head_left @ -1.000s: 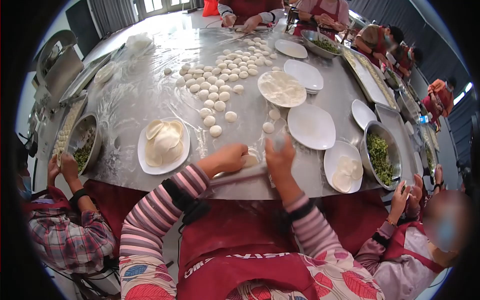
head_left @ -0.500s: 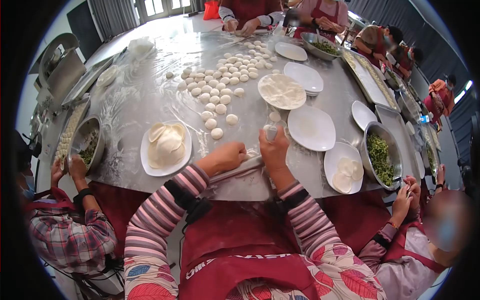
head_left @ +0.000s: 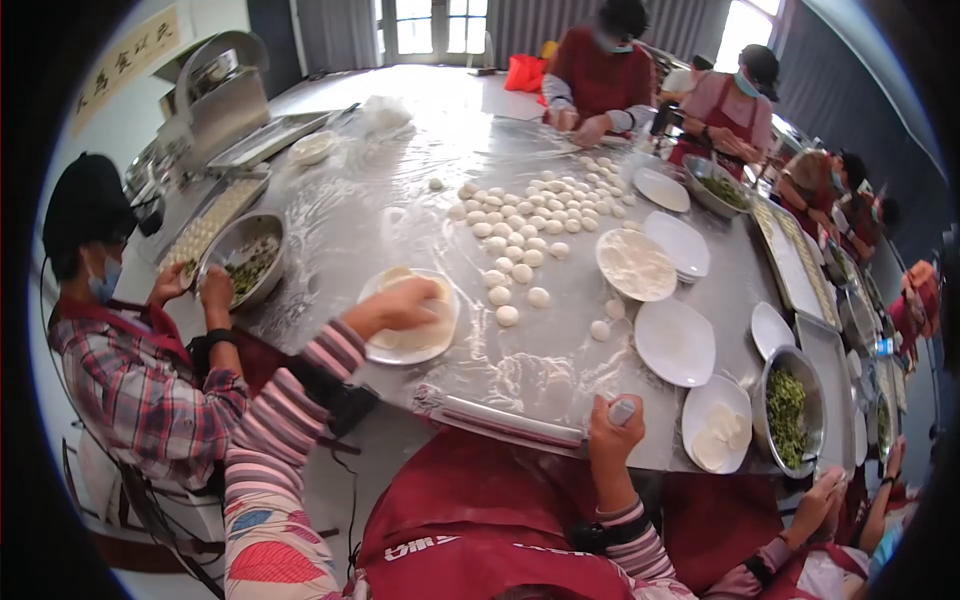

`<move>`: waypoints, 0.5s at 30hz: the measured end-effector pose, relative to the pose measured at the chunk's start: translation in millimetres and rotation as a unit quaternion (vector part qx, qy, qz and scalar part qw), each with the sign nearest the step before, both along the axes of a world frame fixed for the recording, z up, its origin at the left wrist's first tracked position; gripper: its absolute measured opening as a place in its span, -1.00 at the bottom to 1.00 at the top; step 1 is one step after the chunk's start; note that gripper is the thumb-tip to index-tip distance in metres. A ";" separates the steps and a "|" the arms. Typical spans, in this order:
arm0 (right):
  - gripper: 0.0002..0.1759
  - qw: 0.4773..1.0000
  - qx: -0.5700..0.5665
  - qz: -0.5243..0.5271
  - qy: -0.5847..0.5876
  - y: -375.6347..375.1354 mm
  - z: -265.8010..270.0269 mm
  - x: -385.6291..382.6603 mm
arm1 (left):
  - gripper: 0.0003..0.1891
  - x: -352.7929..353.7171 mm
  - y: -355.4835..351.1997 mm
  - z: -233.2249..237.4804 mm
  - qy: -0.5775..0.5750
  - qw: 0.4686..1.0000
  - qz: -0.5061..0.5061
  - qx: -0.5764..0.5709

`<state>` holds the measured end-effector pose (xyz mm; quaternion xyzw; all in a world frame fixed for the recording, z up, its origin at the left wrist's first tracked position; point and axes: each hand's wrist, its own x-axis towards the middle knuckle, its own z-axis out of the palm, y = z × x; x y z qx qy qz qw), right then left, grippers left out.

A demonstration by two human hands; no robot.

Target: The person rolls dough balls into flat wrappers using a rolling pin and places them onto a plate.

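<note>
My left hand is over the white plate with a stack of dough wrappers. Its fingers are bent down and slightly blurred, with the edge of a dough wrapper at the fingertips. At the table's front edge, my right hand is closed around a short rolling pin; only its pale rounded end shows above the fist. Two small dough balls lie beyond my right hand. Farther off, several more dough pieces are spread in a group on the floured metal table.
A plate of flour, a white plate and a plate with several wrappers stand to the right, beside a bowl of chopped greens. Co-workers sit on both sides and across. Rolled plastic film lines the front edge.
My left hand has moved from the table beside my right hand to the wrapper stack at the left. My right hand still grips the rolling pin, now nearer the front edge. The view has shifted.
</note>
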<state>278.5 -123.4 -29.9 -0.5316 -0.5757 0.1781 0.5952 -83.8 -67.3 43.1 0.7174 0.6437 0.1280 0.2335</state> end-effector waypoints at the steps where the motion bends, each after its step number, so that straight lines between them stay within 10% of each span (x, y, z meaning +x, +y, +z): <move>1: -0.74 1.000 0.023 0.002 -0.021 -0.6 6.1 -2.0 | -0.67 -2.6 7.0 6.9 0.037 0.997 0.069 0.011; 15: -0.72 0.998 0.033 0.012 -0.048 -6.0 8.1 3.1 | -0.53 248.9 122.6 -70.9 0.030 0.948 -0.249 0.198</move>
